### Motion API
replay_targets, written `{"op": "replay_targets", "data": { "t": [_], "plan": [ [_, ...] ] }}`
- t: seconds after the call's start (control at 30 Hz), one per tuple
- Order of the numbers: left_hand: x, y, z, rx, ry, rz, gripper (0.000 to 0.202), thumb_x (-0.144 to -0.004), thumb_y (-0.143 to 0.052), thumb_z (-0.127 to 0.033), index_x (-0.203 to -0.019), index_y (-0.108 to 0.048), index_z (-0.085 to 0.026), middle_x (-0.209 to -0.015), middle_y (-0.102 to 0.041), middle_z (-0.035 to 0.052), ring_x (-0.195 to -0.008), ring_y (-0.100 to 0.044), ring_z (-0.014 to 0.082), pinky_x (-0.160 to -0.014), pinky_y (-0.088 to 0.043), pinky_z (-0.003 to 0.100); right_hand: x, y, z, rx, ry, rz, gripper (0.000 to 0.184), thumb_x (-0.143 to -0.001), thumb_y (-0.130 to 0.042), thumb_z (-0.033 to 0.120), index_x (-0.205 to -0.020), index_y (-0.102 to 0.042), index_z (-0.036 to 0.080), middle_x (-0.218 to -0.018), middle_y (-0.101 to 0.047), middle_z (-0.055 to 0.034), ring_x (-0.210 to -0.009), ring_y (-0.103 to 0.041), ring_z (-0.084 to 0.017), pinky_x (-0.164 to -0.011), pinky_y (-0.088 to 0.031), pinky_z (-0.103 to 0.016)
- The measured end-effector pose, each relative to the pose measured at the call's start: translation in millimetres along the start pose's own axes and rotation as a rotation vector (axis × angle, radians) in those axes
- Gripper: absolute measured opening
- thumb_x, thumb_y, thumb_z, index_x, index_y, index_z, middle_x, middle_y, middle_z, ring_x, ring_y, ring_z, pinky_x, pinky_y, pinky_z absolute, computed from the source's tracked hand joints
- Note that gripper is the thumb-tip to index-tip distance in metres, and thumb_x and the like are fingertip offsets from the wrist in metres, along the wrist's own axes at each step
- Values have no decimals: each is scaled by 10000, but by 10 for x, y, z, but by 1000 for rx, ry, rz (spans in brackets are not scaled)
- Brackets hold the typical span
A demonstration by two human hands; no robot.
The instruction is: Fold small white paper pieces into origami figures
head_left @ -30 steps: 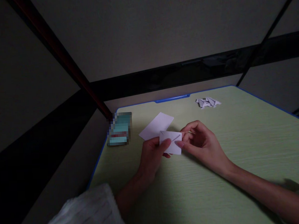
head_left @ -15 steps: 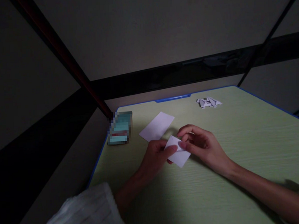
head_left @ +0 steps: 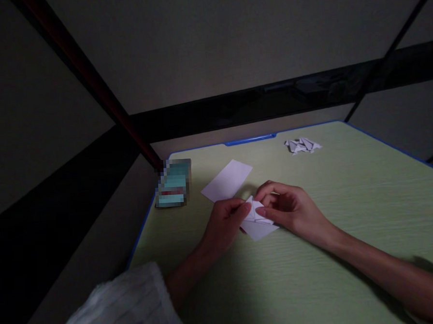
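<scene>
A small white folded paper (head_left: 257, 231) is held between both hands, just above the table. My left hand (head_left: 225, 220) pinches its left side, the thumb lying on the upper folds and the other fingers mostly hidden underneath. On the right side, my right hand (head_left: 289, 205) grips it with the thumb pressed on a folded flap and the index finger curled at the far edge. Creases and layered flaps show on the upper half; the lower corner is a flat point. Just beyond the hands lies a flat white sheet of paper (head_left: 227, 180).
The pale green table (head_left: 367, 212) has a blue edge and a blue handle (head_left: 250, 140) at its far side. Several folded paper figures (head_left: 303, 146) lie at the far right. A pixelated rectangular object (head_left: 174, 183) is at the left edge. Dark panels rise behind.
The folded paper's upper part now shows more raised flaps and creases under the thumbs. My left thumb has shifted slightly left and up. The view has tilted a little.
</scene>
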State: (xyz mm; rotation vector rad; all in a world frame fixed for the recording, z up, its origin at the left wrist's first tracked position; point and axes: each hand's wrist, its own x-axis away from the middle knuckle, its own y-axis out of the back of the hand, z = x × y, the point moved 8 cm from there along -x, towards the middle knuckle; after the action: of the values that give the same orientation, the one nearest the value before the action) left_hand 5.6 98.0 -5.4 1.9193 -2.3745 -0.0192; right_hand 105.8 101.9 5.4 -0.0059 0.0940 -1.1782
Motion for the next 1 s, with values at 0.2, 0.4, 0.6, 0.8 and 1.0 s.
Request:
{"op": "replay_targets", "data": {
  "t": [0.2, 0.4, 0.6, 0.8, 1.0],
  "plan": [
    [16, -9, -29, -83, -24, 4, 247, -683, -489, -279, -489, -461, -128, -441, -343, -49, -439, -308, 54, -411, -233, 181, -6, 6, -35, -15, -47, 1, 226, -610, -654, 228, -740, -484, 155, -501, -443, 64, -429, -370, -48, -404, -256, -189],
    [15, -4, -44, -142, -52, -2, 256, -685, -480, -272, -474, -442, -131, -455, -321, -47, -459, -285, 56, -426, -215, 190, -16, 10, -19, 7, -31, 6, 216, -596, -668, 231, -695, -490, 158, -538, -468, 48, -466, -412, -62, -428, -298, -200],
    [21, -5, -37, -131, -39, -3, 253, -684, -477, -283, -484, -449, -132, -455, -328, -47, -455, -287, 56, -426, -217, 190, -23, -1, -47, 22, -25, 33, 200, -612, -657, 214, -702, -489, 154, -548, -476, 46, -475, -426, -62, -437, -317, -200],
    [21, -22, -50, -140, -49, 2, 247, -685, -472, -274, -485, -453, -131, -458, -340, -45, -458, -298, 57, -429, -221, 191, -18, 19, -51, 24, -50, 10, 226, -612, -651, 192, -757, -482, 156, -518, -466, 60, -443, -415, -54, -410, -300, -188],
    [21, -22, -56, -152, -47, 1, 258, -679, -476, -279, -469, -452, -132, -452, -335, -46, -457, -299, 59, -432, -229, 193, -17, 24, -20, 51, -21, -3, 223, -596, -667, 204, -731, -496, 158, -514, -462, 58, -457, -419, -64, -422, -313, -197]
  ]
}}
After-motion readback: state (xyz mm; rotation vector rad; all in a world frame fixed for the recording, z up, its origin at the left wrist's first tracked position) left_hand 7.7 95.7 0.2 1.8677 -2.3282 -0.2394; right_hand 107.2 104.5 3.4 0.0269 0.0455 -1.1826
